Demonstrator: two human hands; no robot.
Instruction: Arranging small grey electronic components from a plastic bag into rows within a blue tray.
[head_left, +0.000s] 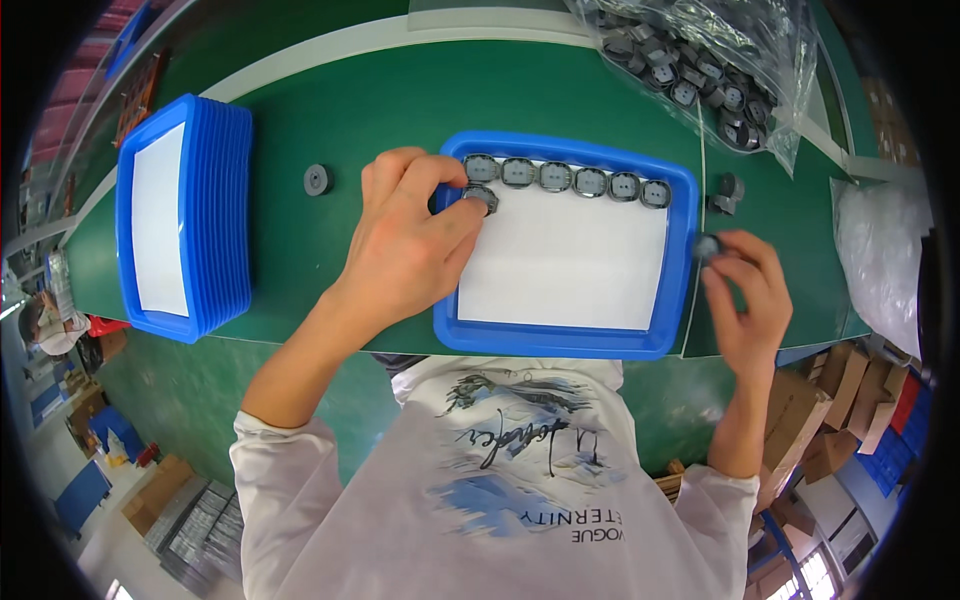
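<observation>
A blue tray [572, 342] lined with white paper [560, 270] lies in front of me. Along its far wall runs a row of several small dark-grey rounded parts with lighter grey faces, such as this grey part [555, 176]. My left hand [405, 230] reaches over the tray's left wall, thumb and index finger closed on another grey rounded part [484, 197] just below the row's left end. Outside the right wall, my right hand [748, 295] pinches a grey rounded part [708, 247] between its fingertips, slightly blurred.
A stack of blue trays [222, 215] stands at left on the green table [330, 100]. One loose round part [318, 180] lies beside it. Loose grey parts [727, 193] rest right of the tray. A clear bag [700, 75] full of them sits at far right.
</observation>
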